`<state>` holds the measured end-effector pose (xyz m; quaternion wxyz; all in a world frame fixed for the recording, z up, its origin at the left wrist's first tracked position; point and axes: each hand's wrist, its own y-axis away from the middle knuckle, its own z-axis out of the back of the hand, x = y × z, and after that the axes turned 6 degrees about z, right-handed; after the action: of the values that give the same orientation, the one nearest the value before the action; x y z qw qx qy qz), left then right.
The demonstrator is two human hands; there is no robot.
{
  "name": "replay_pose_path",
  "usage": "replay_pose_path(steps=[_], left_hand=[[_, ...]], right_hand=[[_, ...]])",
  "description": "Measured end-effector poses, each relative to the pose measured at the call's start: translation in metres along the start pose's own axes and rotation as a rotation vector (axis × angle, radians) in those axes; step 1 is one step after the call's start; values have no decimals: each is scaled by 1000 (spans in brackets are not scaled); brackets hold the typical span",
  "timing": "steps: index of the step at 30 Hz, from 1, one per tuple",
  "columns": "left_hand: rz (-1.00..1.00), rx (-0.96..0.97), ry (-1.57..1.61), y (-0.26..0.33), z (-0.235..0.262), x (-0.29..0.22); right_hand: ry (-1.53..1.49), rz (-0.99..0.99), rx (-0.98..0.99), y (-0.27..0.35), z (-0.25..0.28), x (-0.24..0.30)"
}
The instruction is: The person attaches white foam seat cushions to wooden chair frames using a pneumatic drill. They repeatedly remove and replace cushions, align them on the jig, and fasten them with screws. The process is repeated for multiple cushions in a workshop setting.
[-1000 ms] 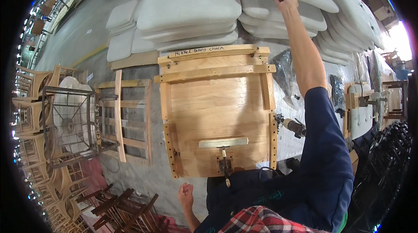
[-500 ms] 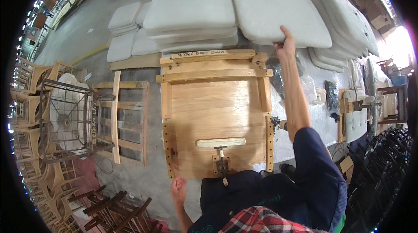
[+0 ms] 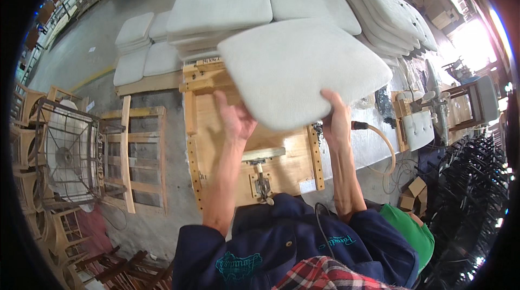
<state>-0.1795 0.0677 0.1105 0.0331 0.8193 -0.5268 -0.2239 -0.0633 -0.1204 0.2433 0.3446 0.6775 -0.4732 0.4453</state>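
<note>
A pale grey upholstered seat cushion (image 3: 303,70) is lifted over the far right part of a wooden jig board (image 3: 216,143), tilted. My right hand (image 3: 337,119) grips its near edge, thumb on top and the fingers hidden beneath. Beside the cushion's left edge, my left hand (image 3: 236,119) is raised with thumb and fingers apart; whether its fingertips touch the cushion is unclear. On the board's near part sits a toggle clamp (image 3: 262,184) with a padded bar (image 3: 264,154) across its front.
Beyond the board stand stacks of similar cushions (image 3: 219,5). Buttoned cushions (image 3: 387,11) are piled at far right. To the left lie a wooden pallet (image 3: 146,154) and a wire-frame rack (image 3: 67,152). A yellowish hose (image 3: 391,152) curves right of the board.
My right hand has drawn the cushion off the right-hand stack, toward me and over the board. My left hand has risen from the board's near left corner to the cushion's left edge.
</note>
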Motion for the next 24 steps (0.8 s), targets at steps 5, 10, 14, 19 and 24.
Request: replay_pose_path(steps=[5,10,14,19,24], left_hand=[[-47,-275,-203,97,-21,-10],[-100,-275,-306,170,16,-24],[-324,-180,-175,182,59,-42],[-240,-236,-213,175,139,-117],[-80,-198,-392,167,158,-146]], right_hand=[[60,-173,36,91,19,-12],[28,-267,89,151,29,-20],[199,-236,169,189,18,-20],[145,-225,246,227,16,-3],[153,-274,162,238,17,-3]])
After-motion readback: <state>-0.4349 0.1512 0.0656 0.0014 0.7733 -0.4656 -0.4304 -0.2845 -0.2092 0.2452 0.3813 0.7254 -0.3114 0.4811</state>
